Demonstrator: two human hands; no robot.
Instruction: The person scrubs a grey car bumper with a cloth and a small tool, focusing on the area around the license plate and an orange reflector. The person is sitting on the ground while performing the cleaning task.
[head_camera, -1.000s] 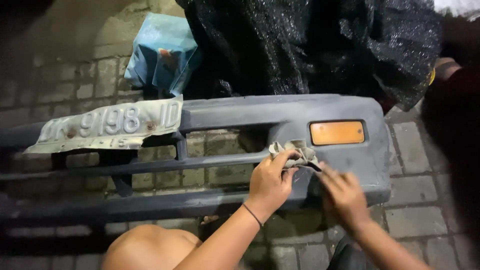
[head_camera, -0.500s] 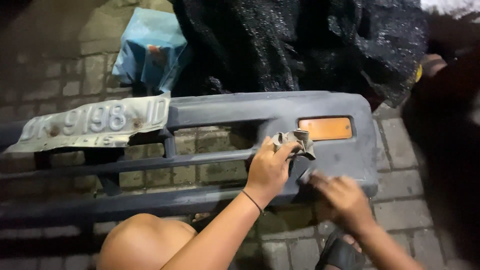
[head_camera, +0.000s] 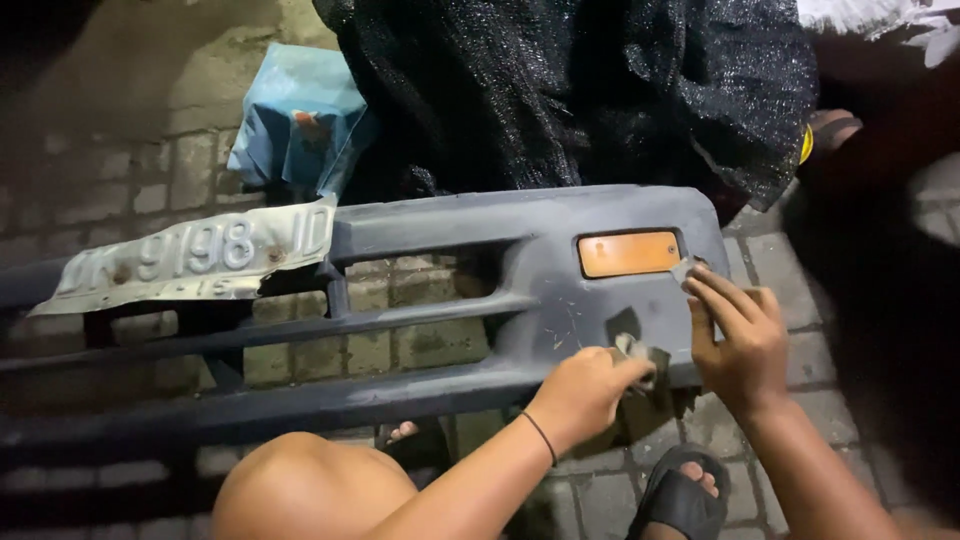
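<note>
The grey car bumper (head_camera: 450, 235) lies on its side across the brick paving (head_camera: 120, 190) in front of my knees, and I work at its end, just below the orange indicator lens (head_camera: 628, 253). My left hand (head_camera: 585, 392) is closed around a crumpled scrap of sandpaper (head_camera: 640, 352), pressing it against the bumper's lower edge. My right hand (head_camera: 740, 335) lies beside it with flat, extended fingers, holding a second small grey piece (head_camera: 688, 268) against the face next to the lens; the fingers press rather than grip.

Judging by the surface, the patch between my hands is scuffed and scratched pale, so rubbing there is under way, while the long bars off to my left look dull and untouched; most of the bumper seems left to do.

Half a second ago my left hand was higher, right at the lens with the paper bunched above it; now it sits lower, at the bottom edge. My right hand has climbed from below towards the lens.

Further to my left hangs a bent number plate (head_camera: 190, 258); beyond the bumper are a blue bag (head_camera: 295, 120) and black netting (head_camera: 600, 90).
</note>
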